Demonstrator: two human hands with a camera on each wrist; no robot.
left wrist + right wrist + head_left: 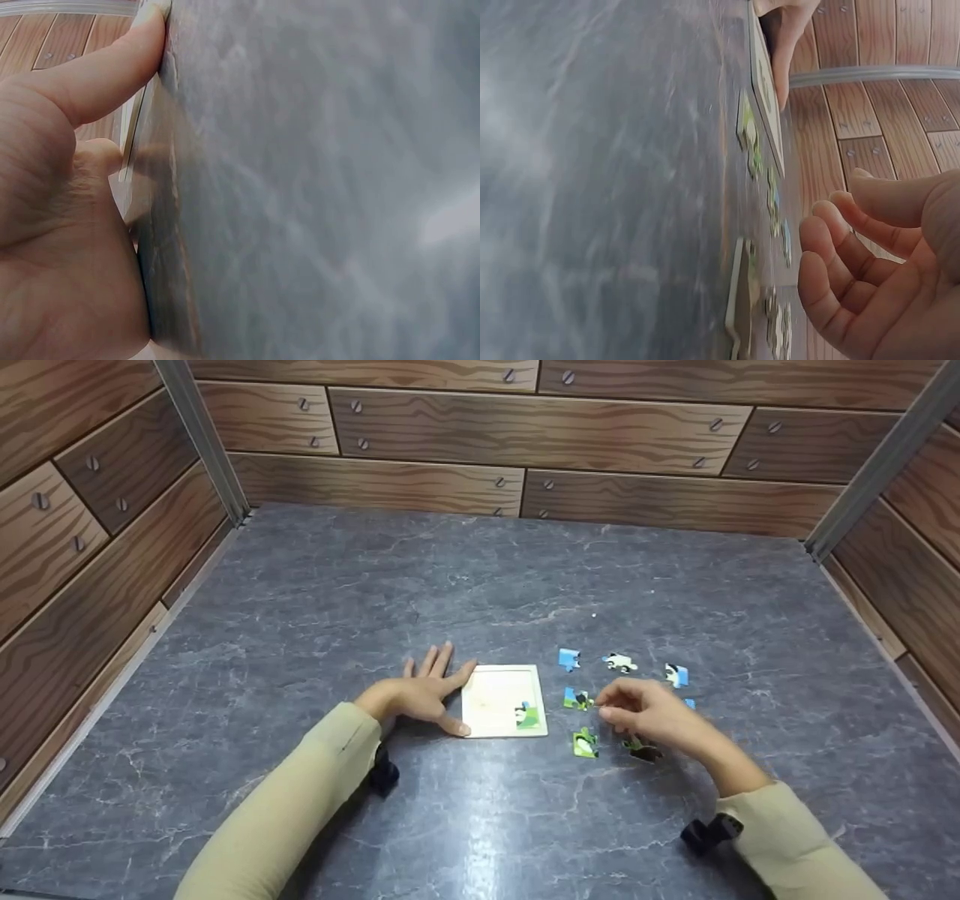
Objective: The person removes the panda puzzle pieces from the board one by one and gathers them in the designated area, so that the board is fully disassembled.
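Observation:
A light wooden puzzle frame point(491, 701) lies on the table with one green, white and black piece point(529, 718) in its lower right corner. My left hand point(420, 696) is spread flat at the frame's left side, its thumb and forefinger touching the rim. Right of the frame, my right hand point(651, 712) hovers over loose jigsaw pieces. Its fingers bend loosely in the right wrist view, thumb apart from them, and nothing shows between them. Closest to its fingertips is a blue-green piece point(576, 699). A dark piece point(643, 750) lies partly hidden beneath the hand.
Further loose pieces lie around the right hand: a blue one point(568, 659), a white and black one point(619, 662), a blue and white one point(676, 675) and a green one point(585, 742). Wood-patterned walls point(540, 431) border the grey marbled table point(420, 577).

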